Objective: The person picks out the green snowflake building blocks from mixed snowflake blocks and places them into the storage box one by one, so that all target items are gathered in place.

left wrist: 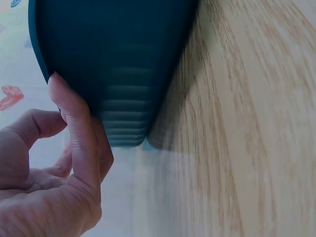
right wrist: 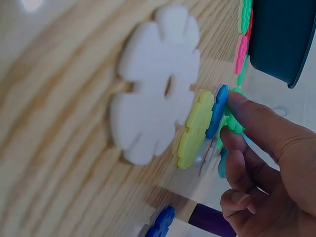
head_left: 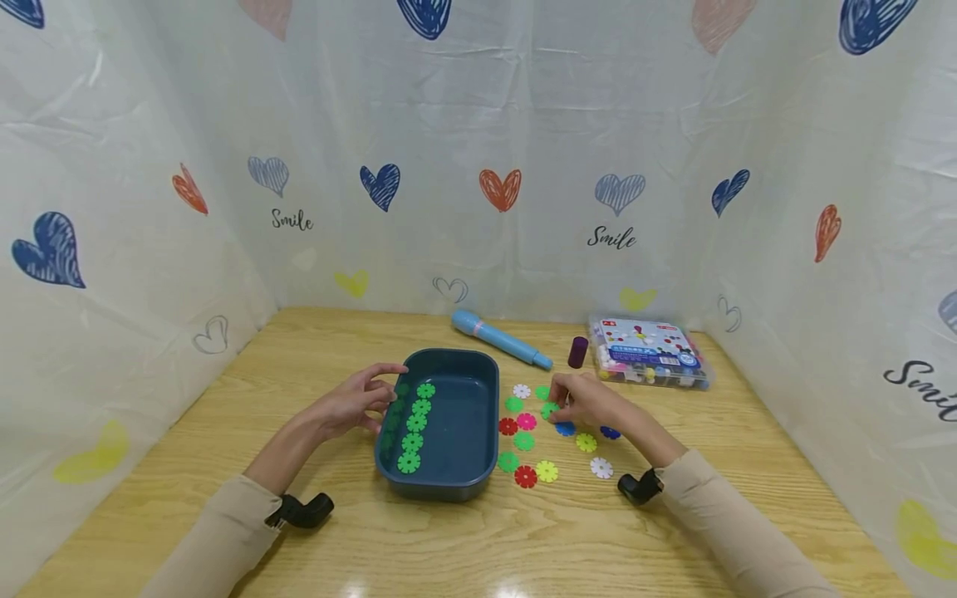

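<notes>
A dark blue plastic basin (head_left: 461, 440) stands on the table with a row of green flower-shaped discs (head_left: 414, 423) along its left side. My left hand (head_left: 359, 400) grips the basin's left rim; in the left wrist view its fingers (left wrist: 76, 131) are at the edge of the wall. To the right of the basin, my right hand (head_left: 591, 403) pinches a green flower-shaped disc (right wrist: 234, 123) between thumb and forefinger. Close by its fingertips lie a blue disc (right wrist: 217, 112) and a yellow disc (right wrist: 195, 131). Nearer the camera is a white disc (right wrist: 153, 89).
More loose discs, red (head_left: 526, 476), pink (head_left: 527, 422) and yellow (head_left: 547, 472) among them, lie right of the basin. Behind are a light blue microphone-shaped tube (head_left: 497, 338), a dark purple cylinder (head_left: 578, 352) and a clear plastic box (head_left: 650, 352) with a printed label. A heart-printed curtain surrounds the table.
</notes>
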A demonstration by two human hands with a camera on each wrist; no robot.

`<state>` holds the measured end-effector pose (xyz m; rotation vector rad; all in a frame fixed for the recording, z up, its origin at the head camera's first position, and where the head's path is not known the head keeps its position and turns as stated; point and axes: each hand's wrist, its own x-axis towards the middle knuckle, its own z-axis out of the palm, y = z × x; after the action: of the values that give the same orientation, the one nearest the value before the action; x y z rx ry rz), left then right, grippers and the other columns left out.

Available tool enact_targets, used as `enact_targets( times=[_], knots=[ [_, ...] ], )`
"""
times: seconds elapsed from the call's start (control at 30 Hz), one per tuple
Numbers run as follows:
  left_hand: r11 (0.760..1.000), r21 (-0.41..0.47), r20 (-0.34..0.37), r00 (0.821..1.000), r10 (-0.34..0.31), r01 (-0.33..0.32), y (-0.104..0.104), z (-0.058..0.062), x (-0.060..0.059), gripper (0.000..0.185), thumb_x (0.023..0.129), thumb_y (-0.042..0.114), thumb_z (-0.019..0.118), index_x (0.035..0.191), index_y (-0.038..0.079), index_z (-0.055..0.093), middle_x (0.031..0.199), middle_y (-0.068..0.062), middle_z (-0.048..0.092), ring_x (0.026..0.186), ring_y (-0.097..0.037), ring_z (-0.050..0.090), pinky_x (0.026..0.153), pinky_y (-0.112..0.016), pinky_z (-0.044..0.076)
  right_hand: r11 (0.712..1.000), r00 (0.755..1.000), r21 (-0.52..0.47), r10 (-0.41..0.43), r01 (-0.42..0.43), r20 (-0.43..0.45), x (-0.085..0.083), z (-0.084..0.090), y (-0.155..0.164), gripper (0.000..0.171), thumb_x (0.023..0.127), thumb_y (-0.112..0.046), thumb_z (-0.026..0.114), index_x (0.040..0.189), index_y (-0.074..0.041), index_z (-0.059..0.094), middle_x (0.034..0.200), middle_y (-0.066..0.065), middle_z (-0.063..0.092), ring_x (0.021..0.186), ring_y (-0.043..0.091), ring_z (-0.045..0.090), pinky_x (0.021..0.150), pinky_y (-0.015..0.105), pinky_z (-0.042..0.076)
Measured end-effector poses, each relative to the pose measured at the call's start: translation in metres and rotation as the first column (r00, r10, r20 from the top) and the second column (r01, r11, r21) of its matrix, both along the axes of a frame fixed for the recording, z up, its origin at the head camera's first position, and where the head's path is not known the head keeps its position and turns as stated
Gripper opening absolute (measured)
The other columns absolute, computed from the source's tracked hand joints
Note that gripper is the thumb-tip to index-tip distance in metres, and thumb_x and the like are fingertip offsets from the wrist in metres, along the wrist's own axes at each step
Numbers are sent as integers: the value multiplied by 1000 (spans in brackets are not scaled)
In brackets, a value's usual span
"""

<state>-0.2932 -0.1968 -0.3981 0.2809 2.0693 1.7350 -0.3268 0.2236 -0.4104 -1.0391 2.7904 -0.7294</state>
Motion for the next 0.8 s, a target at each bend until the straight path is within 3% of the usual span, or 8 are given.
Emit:
enact_targets(
  times=[0.43, 0.67, 0.8],
  knots=[
    [1000, -7, -16, 1000, -8, 8, 0, -1, -3, 53, 99, 10, 50, 148, 14, 32, 99, -5, 51, 77, -14, 58, 56, -26, 56, 998, 998, -28, 64, -65, -15, 1, 4, 0, 16, 87, -9, 73, 93, -6, 58, 80, 0, 64, 68, 5, 53, 63, 20, 49],
    [1000, -1, -15, 1000, -25, 25, -2, -3, -2, 54, 99, 9, 49, 149, 12, 29, 99, -7, 51, 77, -15, 56, 56, -25, 55, 996, 996, -40, 84, -85, -29, 2, 4, 1, 6, 91, -3, 65, 95, -5, 62, 84, 6, 68, 73, 12, 61, 67, 21, 52],
    [1000, 0, -8, 1000, -27, 27, -2, -3, -1, 55, 99, 9, 49, 150, 12, 29, 99, -6, 51, 77, -14, 56, 56, -25, 55, 993, 996, -71, 90, -90, -10, 2, 4, 5, 8, 92, -1, 62, 98, -4, 67, 87, 9, 69, 77, 16, 66, 70, 22, 55]
  ],
)
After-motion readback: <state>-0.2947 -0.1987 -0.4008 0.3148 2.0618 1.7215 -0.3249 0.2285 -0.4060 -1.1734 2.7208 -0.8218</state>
